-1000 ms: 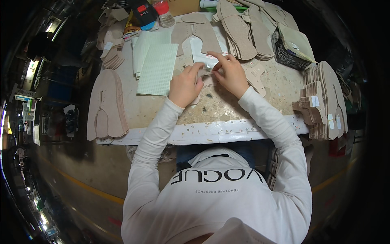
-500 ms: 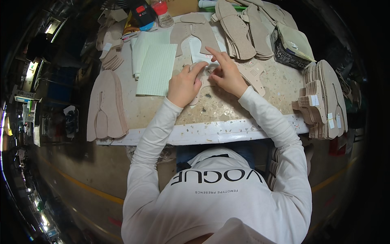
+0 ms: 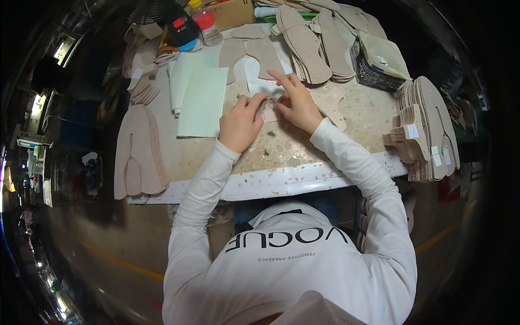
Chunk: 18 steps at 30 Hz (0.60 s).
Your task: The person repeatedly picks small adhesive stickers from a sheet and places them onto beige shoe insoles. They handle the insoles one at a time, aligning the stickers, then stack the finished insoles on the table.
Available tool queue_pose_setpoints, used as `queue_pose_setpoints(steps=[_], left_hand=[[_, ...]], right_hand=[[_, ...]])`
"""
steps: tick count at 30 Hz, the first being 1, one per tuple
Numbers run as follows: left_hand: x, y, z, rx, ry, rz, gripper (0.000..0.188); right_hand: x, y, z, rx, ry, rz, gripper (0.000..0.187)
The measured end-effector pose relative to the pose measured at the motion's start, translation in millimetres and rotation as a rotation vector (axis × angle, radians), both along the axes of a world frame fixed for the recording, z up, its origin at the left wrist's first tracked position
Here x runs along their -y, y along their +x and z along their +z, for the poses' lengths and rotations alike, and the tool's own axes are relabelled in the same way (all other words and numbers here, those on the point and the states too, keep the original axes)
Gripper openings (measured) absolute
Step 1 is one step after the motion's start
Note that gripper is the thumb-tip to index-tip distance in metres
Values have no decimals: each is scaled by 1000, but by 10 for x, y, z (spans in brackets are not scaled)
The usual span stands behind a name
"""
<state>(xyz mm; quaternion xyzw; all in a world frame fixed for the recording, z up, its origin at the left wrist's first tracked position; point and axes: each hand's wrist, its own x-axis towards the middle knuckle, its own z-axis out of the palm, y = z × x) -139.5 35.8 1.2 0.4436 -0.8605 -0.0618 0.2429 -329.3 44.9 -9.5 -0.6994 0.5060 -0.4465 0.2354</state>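
Note:
On the table in front of me lies a small beige shoe-upper piece [image 3: 268, 115] with rows of punched holes. My left hand [image 3: 239, 123] is curled over its left side, thumb and fingers closed on the edge. From the right, my right hand [image 3: 301, 107] meets it with thumb and lower fingers bent together and the index finger stretched out; whatever sits between those fingertips is hidden. Another perforated beige piece [image 3: 332, 102] lies beside my right hand. Just beyond the hands are a white printed sheet [image 3: 254, 78] and a larger forked beige piece [image 3: 233, 58].
Pale green checked sheets [image 3: 203, 103] lie left of my hands. Stacks of beige cut pieces stand at the left edge [image 3: 141, 157], the right edge [image 3: 428, 130] and the back [image 3: 303, 46]. A dark box [image 3: 376, 73], a red-capped bottle [image 3: 210, 33] and a cardboard box [image 3: 233, 12] line the back.
The whole view has tilted slightly, carrying the table's left side lower and its right side higher. Both hands stay at the same perforated piece, with barely any finger movement.

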Motion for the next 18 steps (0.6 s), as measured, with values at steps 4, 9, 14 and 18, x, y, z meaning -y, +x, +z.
queue_pose_setpoints(steps=[4,9,14,18], left_hand=[[-30,-25,4,63,-41,-32,30],[-58,-40,-3,73,-37,-5,29],[46,62,62,-82,74,-49,42],[23,68,123,-318,289,-75,58]], right_hand=[[-48,75,-79,26,64,107,73],[-16,56,-143,-222,-132,42,61],[36,2,-143,165,190,-6,29],[14,139,-192,567,517,70,40]])
